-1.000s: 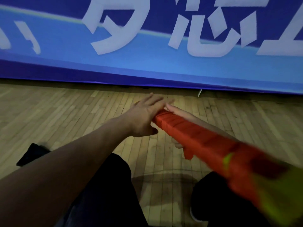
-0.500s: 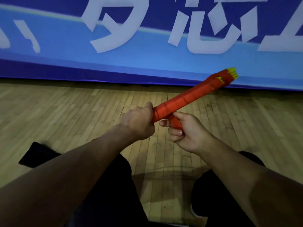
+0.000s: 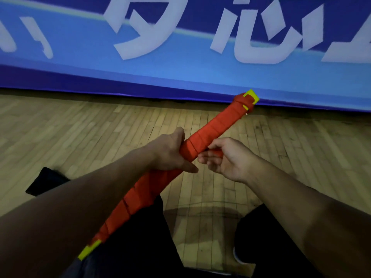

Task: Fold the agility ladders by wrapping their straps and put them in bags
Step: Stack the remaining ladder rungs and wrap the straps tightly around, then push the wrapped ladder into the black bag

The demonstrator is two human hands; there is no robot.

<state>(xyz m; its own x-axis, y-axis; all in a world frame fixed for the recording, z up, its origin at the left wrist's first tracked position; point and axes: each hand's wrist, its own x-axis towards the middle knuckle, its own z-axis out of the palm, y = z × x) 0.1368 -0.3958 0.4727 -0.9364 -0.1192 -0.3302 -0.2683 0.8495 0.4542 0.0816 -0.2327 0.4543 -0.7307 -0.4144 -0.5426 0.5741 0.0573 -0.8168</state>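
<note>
From the head view, the agility ladder (image 3: 202,143) is already bundled and mostly bound in its red strap (image 3: 215,152), held slantwise over the knees. The left hand (image 3: 172,153) clamps its middle; the right hand (image 3: 228,159) pinches the strap's tail. Bagging looks still ahead; a black bag (image 3: 43,181), perhaps, lies on the floor (image 3: 100,127).

**Indoor sports hall / gym**

Pale wood strip floor (image 3: 100,137), court-style, runs under and beyond the fingers. Past the fingertips, a big blue banner (image 3: 180,73) w/ large white characters lines the wall. Dark bag (image 3: 43,182) on floor, left of fingers.
</note>
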